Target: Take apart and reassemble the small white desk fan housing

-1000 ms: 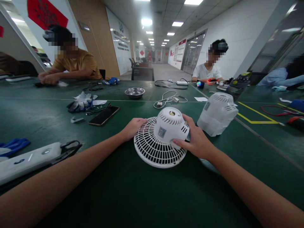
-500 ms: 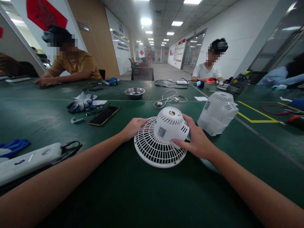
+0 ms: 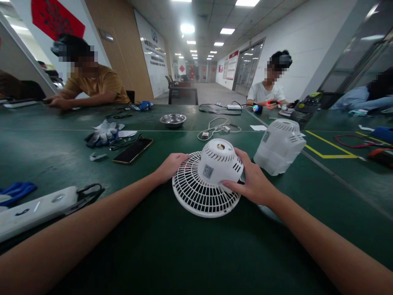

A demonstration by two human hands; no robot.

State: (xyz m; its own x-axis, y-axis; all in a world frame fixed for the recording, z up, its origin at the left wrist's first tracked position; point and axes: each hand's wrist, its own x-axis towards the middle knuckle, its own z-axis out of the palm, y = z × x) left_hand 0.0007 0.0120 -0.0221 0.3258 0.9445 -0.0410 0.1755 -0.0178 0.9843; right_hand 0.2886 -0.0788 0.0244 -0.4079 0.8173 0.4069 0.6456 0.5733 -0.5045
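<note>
A white plastic fan grille [image 3: 202, 203] lies on the green tabletop in front of me, slightly tilted. On its middle sits a rounded white motor housing [image 3: 219, 162] with vent slots, a grey label and a hole in its top. My left hand [image 3: 170, 167] pinches the grille's far left rim, its fingertips partly hidden behind it. Thumb in front and fingers behind, my right hand [image 3: 253, 180] grips the housing's right side. Just right of that hand stands another white, slotted housing [image 3: 278, 147], its lower part translucent.
A phone [image 3: 133, 150], work gloves [image 3: 102, 134] and a white power strip [image 3: 39, 209] lie to the left. Farther back are a metal bowl [image 3: 172, 119] and a white cable [image 3: 219, 128]. Yellow tape [image 3: 334, 155] marks the right side. Co-workers sit across the table.
My view has shifted very slightly, and both hands keep the same hold on the grille and housing. The co-worker at left has moved their hands a little.
</note>
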